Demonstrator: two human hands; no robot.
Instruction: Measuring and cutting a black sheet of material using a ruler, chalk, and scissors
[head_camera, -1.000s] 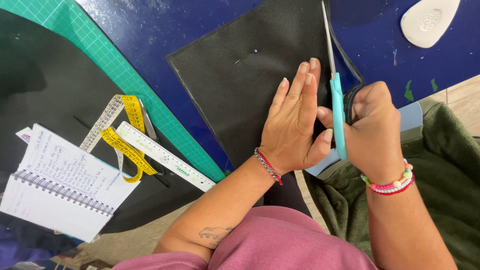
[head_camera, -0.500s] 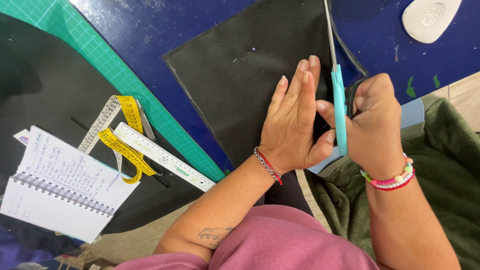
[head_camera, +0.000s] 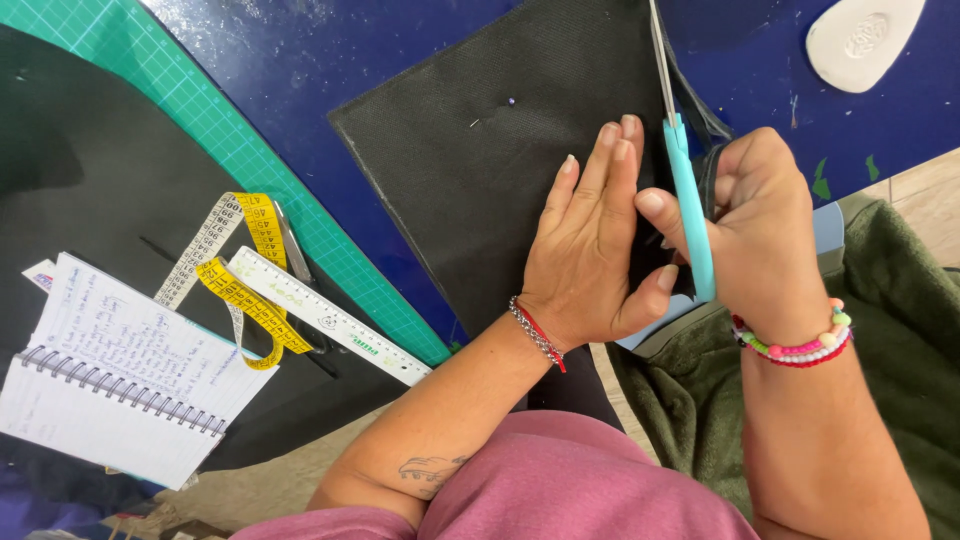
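A black piece of fabric (head_camera: 500, 150) lies on the dark blue tabletop (head_camera: 330, 50). My left hand (head_camera: 595, 250) presses flat on its right part, fingers together and pointing up. Just to the right, my right hand (head_camera: 760, 220) grips scissors with light blue handles (head_camera: 688, 210). Their metal blades run upward along the fabric's right edge and out of the top of the view. A narrow cut strip of black fabric (head_camera: 700, 110) hangs beside the blades. Two pins stick in the fabric near its middle.
A green cutting mat (head_camera: 200, 110) with black fabric on it covers the left. On it lie a yellow tape measure (head_camera: 240, 270), a white ruler (head_camera: 330, 320) and an open spiral notebook (head_camera: 120, 370). A white chalk piece (head_camera: 860, 40) sits top right. Green cloth (head_camera: 900, 330) lies at right.
The black fabric and both hands have shifted slightly up and left in view. The scissors have moved a little farther up along the fabric's right edge.
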